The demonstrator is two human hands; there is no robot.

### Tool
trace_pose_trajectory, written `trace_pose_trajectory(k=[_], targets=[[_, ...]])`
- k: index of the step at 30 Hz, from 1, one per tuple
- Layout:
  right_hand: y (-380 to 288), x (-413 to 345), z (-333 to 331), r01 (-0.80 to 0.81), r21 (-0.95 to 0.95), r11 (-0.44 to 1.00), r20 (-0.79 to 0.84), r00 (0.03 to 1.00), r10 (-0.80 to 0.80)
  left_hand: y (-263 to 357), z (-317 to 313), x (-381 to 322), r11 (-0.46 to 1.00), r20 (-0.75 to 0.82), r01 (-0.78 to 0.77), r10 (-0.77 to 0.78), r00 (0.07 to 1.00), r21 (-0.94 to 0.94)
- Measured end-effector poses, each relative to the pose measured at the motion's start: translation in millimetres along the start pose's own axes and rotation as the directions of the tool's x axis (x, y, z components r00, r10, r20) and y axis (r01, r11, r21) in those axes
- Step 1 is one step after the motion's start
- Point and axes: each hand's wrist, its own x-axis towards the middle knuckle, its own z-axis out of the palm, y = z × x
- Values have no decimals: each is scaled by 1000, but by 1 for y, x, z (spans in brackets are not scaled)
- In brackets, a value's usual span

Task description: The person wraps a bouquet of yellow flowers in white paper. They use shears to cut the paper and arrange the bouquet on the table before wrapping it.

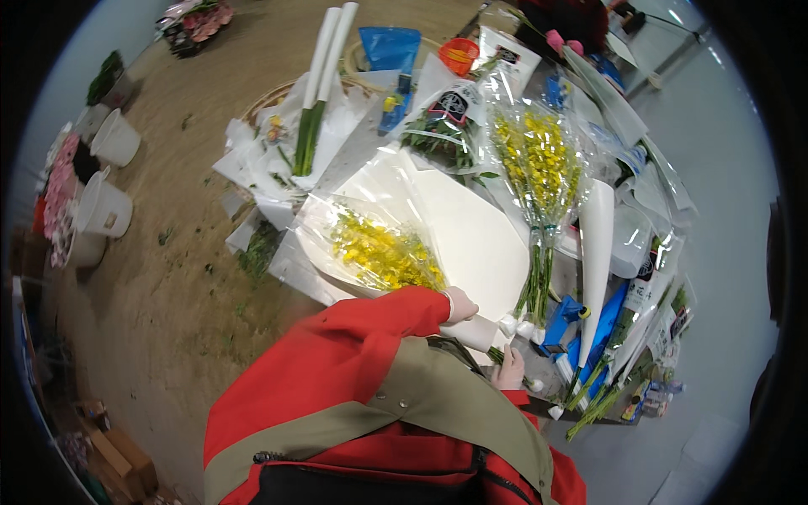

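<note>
A bouquet of yellow flowers (385,249) in a clear sleeve lies on a table, partly wrapped in cream-white paper (473,233). My left hand (463,305) grips the paper at the bouquet's lower part, its fingertips curled under and partly hidden. Lower right, my right hand (509,369) closes around the flower stems (496,355), which come out of the rolled paper end; a white-wrapped stem tip (534,384) shows past it. Just right of the paper, more yellow bouquets (536,158) in clear sleeves lie with their green stems and white-capped ends near my hands.
A white paper cone (595,233) and blue tape dispenser (562,322) lie to the right. Wrapped bouquets (637,303) line the table's right side. Two white-wrapped stem bundles (322,82) rest on paper in a basket. White buckets (106,202) stand on the floor left. A person (568,25) is at the far side.
</note>
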Motion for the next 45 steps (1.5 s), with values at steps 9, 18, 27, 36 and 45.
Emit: trace_pose_trajectory(k=[9, 18, 27, 36, 45], targets=[[-100, 72, 68, -150, -25, 988, -162, 976, 144, -56, 15, 71, 974, 88, -31, 52, 995, -224], [-121, 96, 58, -432, -38, 901, -120, 897, 425, -51, -86, -17, 895, 391, -103, -84, 917, 435], [-102, 50, 96, -381, -244, 892, 365, 816, 449, -70, -20, -77, 985, 315, -110, 63, 947, 134], [-112, 77, 61, -49, 37, 998, -56, 997, 51, -128, -41, 18, 955, 620, -152, 283, 732, -256], [-125, 124, 60, -309, -121, 943, 372, 867, 332, -80, -88, -9, 984, 520, -49, -49, 853, 174]])
